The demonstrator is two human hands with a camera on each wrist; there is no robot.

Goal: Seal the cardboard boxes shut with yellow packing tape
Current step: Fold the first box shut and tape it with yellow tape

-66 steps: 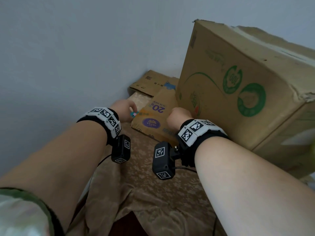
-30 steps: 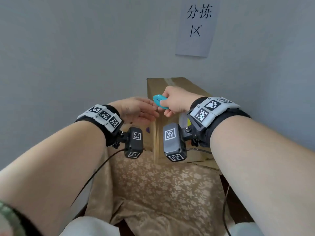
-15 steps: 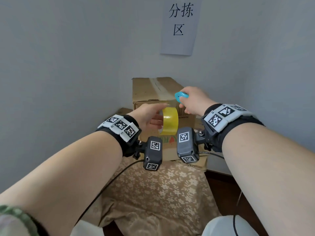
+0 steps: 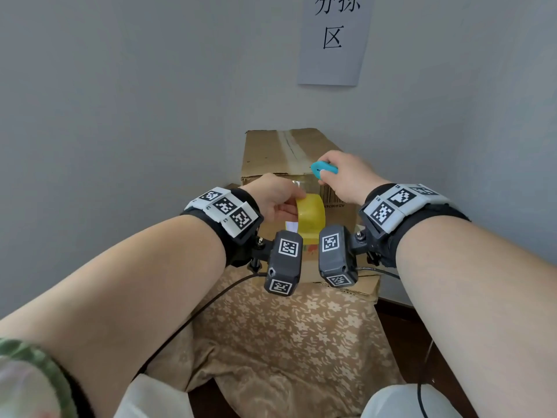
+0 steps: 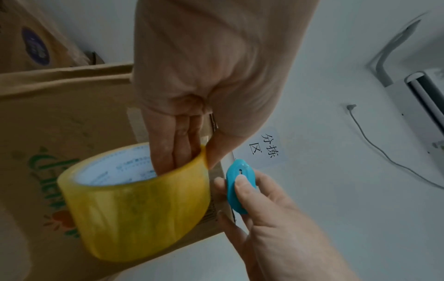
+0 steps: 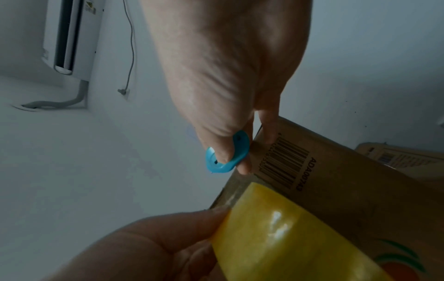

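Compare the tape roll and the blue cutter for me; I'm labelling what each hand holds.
The tape roll is a wide yellow ring with a white core; the blue cutter is a small solid oval. The left hand holds the roll with fingers inside the core, while the right hand pinches the cutter outside. Both are held near the box front.

The cardboard box (image 4: 280, 152) stands in the corner, walls close behind it and on its left. Its top is bare and open from above. Before its front face the left hand (image 4: 272, 196) with the tape roll (image 4: 310, 215) and the right hand (image 4: 346, 179) with a blue cutter (image 4: 322, 169) crowd the upper edge. A second box (image 4: 358, 286) juts out under its right side.
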